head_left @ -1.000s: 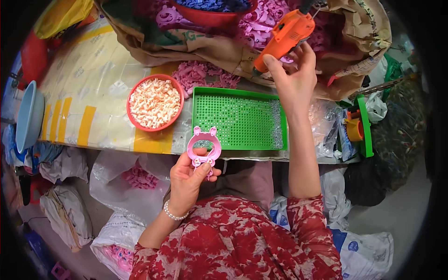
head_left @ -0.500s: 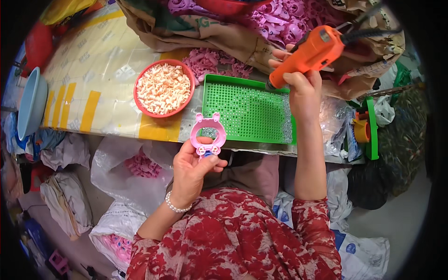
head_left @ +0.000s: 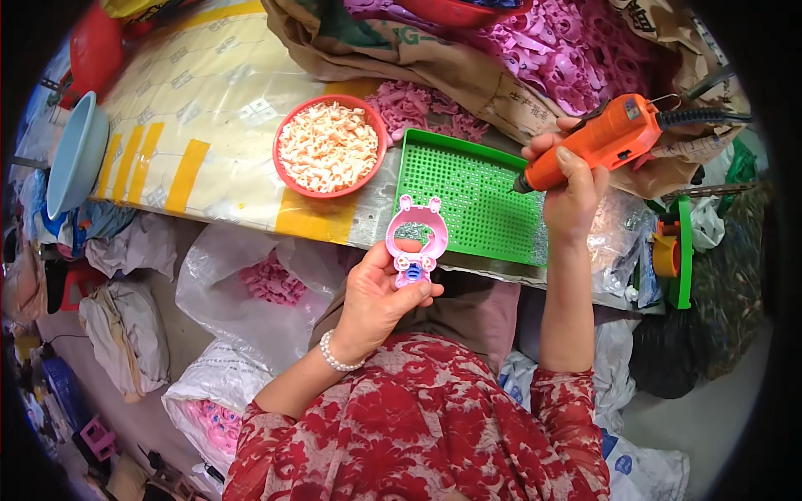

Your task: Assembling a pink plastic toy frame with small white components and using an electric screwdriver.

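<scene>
Between the thumb and fingers of my left hand (head_left: pixel 380 292) is a pink plastic toy part (head_left: pixel 439 227), a ring-shaped frame with two small ears on top and a blue piece at its base. My right hand (head_left: pixel 576 192) is wrapped round an orange electric screwdriver (head_left: pixel 597 146), whose dark tip points down-left over the green perforated tray (head_left: pixel 451 179). Small silvery screws (head_left: pixel 539 230) lie along the tray's right end. The tip is apart from the pink part.
A red bowl (head_left: pixel 382 138) of small cream pieces stands left of the tray. Pink parts (head_left: pixel 430 108) lie behind it, beside a large brown sack (head_left: pixel 334 42) of more pink parts. A light-blue basin (head_left: pixel 77 159) leans at the table's left edge. Bags of parts (head_left: pixel 221 417) stand below.
The screwdriver has turned so its tip shows clearly over the tray. My view has shifted, moving the table and bowl rightward in the picture. The left hand keeps hold of the pink part.
</scene>
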A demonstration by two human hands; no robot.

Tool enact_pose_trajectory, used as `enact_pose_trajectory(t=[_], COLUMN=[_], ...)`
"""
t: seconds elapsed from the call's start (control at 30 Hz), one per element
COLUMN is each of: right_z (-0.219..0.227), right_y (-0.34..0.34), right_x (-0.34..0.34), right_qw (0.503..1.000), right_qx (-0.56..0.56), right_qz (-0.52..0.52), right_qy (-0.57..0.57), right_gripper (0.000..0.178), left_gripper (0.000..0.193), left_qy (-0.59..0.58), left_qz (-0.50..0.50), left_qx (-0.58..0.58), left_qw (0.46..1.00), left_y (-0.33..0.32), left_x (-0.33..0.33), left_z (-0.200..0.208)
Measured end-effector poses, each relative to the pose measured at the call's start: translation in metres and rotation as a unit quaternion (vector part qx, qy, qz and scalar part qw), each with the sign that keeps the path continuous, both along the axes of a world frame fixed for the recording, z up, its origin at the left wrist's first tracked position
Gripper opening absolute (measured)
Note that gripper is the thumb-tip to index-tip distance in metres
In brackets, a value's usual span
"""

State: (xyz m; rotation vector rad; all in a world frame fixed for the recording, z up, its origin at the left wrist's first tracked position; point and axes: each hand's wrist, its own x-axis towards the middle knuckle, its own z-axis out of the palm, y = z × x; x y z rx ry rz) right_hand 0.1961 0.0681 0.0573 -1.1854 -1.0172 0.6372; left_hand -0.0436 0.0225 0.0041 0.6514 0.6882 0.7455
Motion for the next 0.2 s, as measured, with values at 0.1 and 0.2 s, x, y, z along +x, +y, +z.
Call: enact_pose_trajectory(t=[0.1,0.2], right_z=[-0.012,-0.022], right_y=[-0.002,-0.003], right_x=[0.009,0.013], right_qw=[0.999,0.997], right_qx=[0.029,0.056], right_qz=[-0.003,-0.001], right_qy=[0.038,0.047], right_gripper=[0.035,0.040], left_gripper=[0.043,0.044], left_qy=[0.000,-0.003], left_qz=[-0.007,-0.010], left_qx=[0.000,0.007], left_qw=[1.000,1.000], left_y=[0.000,0.002], left_x=[0.002,0.004], left_z=[0.001,0.000])
